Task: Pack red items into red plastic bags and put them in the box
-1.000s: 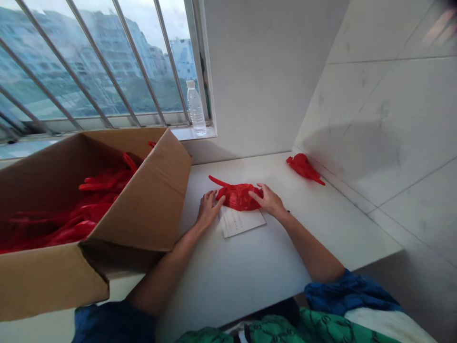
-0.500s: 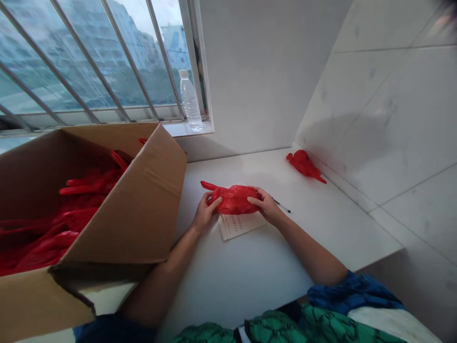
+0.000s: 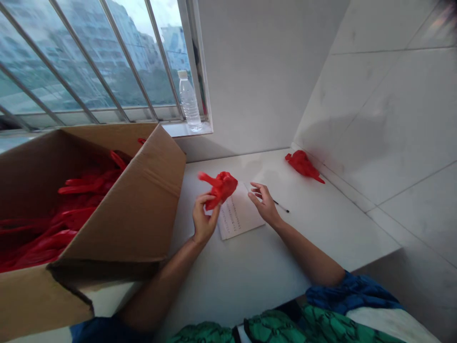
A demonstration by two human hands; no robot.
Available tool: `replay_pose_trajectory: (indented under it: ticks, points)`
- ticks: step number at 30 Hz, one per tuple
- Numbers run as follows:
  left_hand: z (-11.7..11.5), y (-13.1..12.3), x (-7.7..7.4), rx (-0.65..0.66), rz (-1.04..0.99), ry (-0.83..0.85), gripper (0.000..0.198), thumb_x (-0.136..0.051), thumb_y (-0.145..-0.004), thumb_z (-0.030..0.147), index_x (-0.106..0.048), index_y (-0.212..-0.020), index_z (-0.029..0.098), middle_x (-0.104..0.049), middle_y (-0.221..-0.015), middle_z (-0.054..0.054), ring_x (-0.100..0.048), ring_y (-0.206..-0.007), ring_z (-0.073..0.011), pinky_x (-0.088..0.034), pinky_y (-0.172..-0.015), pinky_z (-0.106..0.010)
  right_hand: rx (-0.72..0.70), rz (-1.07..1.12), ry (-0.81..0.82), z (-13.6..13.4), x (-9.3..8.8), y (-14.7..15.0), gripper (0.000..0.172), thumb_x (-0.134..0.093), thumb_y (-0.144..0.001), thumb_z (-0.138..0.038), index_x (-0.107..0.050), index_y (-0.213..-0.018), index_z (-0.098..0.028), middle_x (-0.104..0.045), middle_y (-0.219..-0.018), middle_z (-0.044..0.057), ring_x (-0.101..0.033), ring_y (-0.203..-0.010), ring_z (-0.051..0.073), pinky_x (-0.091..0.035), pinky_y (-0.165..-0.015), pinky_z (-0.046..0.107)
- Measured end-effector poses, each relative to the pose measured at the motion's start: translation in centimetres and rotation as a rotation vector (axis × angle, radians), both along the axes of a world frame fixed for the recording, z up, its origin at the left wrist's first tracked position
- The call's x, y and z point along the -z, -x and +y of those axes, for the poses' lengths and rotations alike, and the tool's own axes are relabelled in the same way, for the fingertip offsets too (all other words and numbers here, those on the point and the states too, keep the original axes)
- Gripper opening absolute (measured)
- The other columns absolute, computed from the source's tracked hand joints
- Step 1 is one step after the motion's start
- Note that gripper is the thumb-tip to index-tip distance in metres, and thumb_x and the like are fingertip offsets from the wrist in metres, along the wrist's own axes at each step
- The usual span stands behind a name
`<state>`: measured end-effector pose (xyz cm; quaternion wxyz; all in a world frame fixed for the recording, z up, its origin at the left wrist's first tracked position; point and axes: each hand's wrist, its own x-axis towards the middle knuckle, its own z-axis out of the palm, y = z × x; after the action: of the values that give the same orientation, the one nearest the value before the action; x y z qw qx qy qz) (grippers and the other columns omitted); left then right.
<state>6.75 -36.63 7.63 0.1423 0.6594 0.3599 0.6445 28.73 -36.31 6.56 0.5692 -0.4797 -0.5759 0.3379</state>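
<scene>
1. A large open brown cardboard box (image 3: 107,209) fills the left side of the white tabletop (image 3: 250,271), its near flap folded outward toward the person.
2. Inside the box lies a heap of thin red plastic bags (image 3: 71,205), loosely piled, with twisted handles sticking up.
3. A barred window (image 3: 89,62) runs behind the box, and a clear plastic water bottle with a white cap (image 3: 189,101) stands upright on its sill, in the right corner.
4. A white sheet of paper with small printed rows (image 3: 238,213) lies flat on the tabletop between the two hands.
5. The left hand (image 3: 204,220) is raised off the table, thumb and fingertips pressed together on the lower edge of a crumpled red plastic bag (image 3: 219,187), which hangs in the air above the paper's left edge, just right of the box flap.
6. The right hand (image 3: 264,205) holds nothing; its fingers are spread loosely and hover over the paper's right edge.
7. Another bunched red plastic bag (image 3: 303,165) lies at the far right of the tabletop, close against the tiled wall, well apart from both hands.
8. A thin black pen (image 3: 282,206) lies on the table just right of the right hand, partly hidden by it.
</scene>
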Motion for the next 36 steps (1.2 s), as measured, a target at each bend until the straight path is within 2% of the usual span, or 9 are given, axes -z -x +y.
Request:
replay_pose_trajectory:
  ticks: [4,8,11,14,19,25,30,33,36]
  points:
    - [-1.1,0.1,0.0,0.294,0.296,0.019,0.021,-0.064,-0.088,0.030,-0.062,-0.106,0.019,-0.067,-0.110,-0.010,-0.064,-0.101,-0.0211,-0.051,-0.084,-0.032,-0.231,0.266,0.314,0.4,0.3,-0.2,0.063,-0.040,-0.089,-0.073,-0.064,-0.116,-0.021,-0.068,-0.117,0.011,-0.064,-0.108,0.025,-0.051,-0.092,0.040]
    - [0.1,0.8,0.3,0.066,0.235,0.321,0.025,-0.047,-0.097,0.038,-0.063,-0.091,0.020,-0.068,-0.082,-0.003,-0.062,-0.072,-0.0154,-0.046,-0.067,-0.026,-0.262,0.370,0.472,1.1,0.8,-0.6,0.072,-0.037,-0.086,-0.078,-0.063,-0.116,-0.019,-0.070,-0.114,0.014,-0.066,-0.106,0.026,-0.050,-0.095,0.039]
    - [1.2,1.4,0.5,-0.019,0.468,0.534,0.031,-0.050,-0.094,0.045,-0.066,-0.084,0.020,-0.068,-0.076,-0.002,-0.060,-0.067,-0.0164,-0.039,-0.062,-0.026,-0.230,0.191,0.409,1.3,0.9,-0.3,0.063,-0.062,-0.079,-0.067,-0.061,-0.121,-0.019,-0.069,-0.117,0.013,-0.065,-0.108,0.027,-0.051,-0.094,0.040]
    - [1.8,1.5,0.7,-0.034,0.602,0.585,0.033,-0.054,-0.090,0.050,-0.068,-0.083,0.021,-0.070,-0.079,-0.002,-0.060,-0.068,-0.0178,-0.035,-0.060,-0.026,-0.204,-0.030,0.265,1.2,0.8,0.8,0.060,-0.078,-0.070,-0.048,-0.061,-0.120,-0.021,-0.069,-0.117,0.009,-0.064,-0.109,0.027,-0.049,-0.097,0.042]
    - [2.1,1.5,0.8,0.041,0.228,0.668,0.042,-0.061,-0.084,0.060,-0.067,-0.073,0.020,-0.065,-0.065,-0.002,-0.055,-0.060,-0.0167,-0.034,-0.055,-0.025,-0.303,0.323,0.262,0.8,-0.1,1.7,0.032,-0.068,-0.078,-0.037,-0.064,-0.107,-0.024,-0.072,-0.109,0.004,-0.067,-0.102,0.022,-0.051,-0.094,0.039]
    - [1.4,0.7,-0.4,0.400,-0.361,0.962,0.051,-0.074,-0.076,0.055,-0.064,-0.107,0.017,-0.072,-0.090,-0.007,-0.067,-0.070,-0.0173,-0.052,-0.061,-0.026,-0.448,0.480,0.361,-0.8,-2.0,0.9,0.033,-0.070,-0.074,-0.031,-0.065,-0.105,-0.024,-0.073,-0.104,0.004,-0.068,-0.098,0.023,-0.052,-0.090,0.037]
    - [0.3,-0.4,-1.4,0.369,-0.462,0.779,0.045,-0.083,-0.069,0.043,-0.067,-0.100,0.015,-0.073,-0.101,-0.008,-0.069,-0.085,-0.0205,-0.055,-0.075,-0.028,-0.438,0.397,0.291,-2.3,-3.0,2.0,0.038,-0.074,-0.077,-0.036,-0.064,-0.112,-0.025,-0.070,-0.112,0.003,-0.065,-0.102,0.021,-0.051,-0.090,0.034]
    - [0.0,-0.7,-1.6,0.400,-0.540,0.858,0.042,-0.077,-0.074,0.051,-0.067,-0.092,0.015,-0.073,-0.088,-0.007,-0.069,-0.076,-0.0207,-0.054,-0.065,-0.028,-0.343,0.386,0.279,-2.6,-3.1,2.6,0.023,-0.071,-0.082,-0.044,-0.068,-0.091,-0.022,-0.071,-0.091,0.001,-0.066,-0.087,0.017,-0.051,-0.080,0.029]
    - [-0.1,-0.8,-1.5,0.467,-0.645,0.937,0.041,-0.072,-0.077,0.054,-0.066,-0.090,0.016,-0.072,-0.082,-0.007,-0.068,-0.072,-0.0211,-0.052,-0.060,-0.028,-0.353,0.443,0.291,-2.7,-3.0,2.6,0.026,-0.068,-0.084,-0.048,-0.070,-0.086,-0.022,-0.071,-0.085,0.001,-0.066,-0.081,0.016,-0.051,-0.078,0.029]
